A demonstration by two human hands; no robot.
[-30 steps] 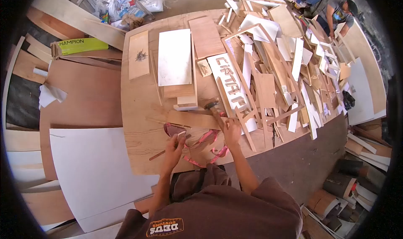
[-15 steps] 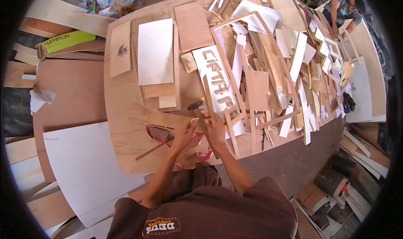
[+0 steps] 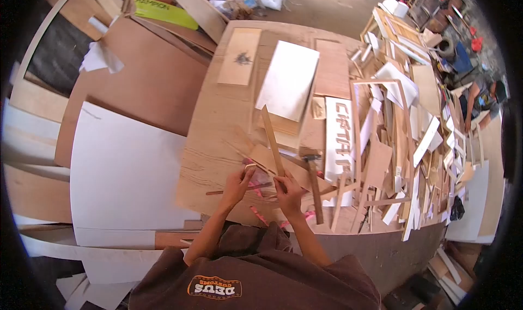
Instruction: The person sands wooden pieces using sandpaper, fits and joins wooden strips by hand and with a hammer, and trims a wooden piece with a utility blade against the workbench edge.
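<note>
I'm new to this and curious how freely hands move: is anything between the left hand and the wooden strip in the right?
Nothing visible stands between the left hand and the wooden strip held by the right hand. A thin stick lies lower, on the table; the hammer lies beyond the right hand.

Shirt (image 3: 283, 269): DEUS CUSTOMS | green strip (image 3: 166, 13): CHAMPION | white board (image 3: 330, 146): cut-out letters (image 3: 342, 127) starting CI, rest unclear

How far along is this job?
Overall progress unclear. Looks done: brown lettering on white board. In hand: right hand grips wooden strip, left hand a small piece. Apparently left: strip and piece, still separate; hammer lies unheld.
</note>
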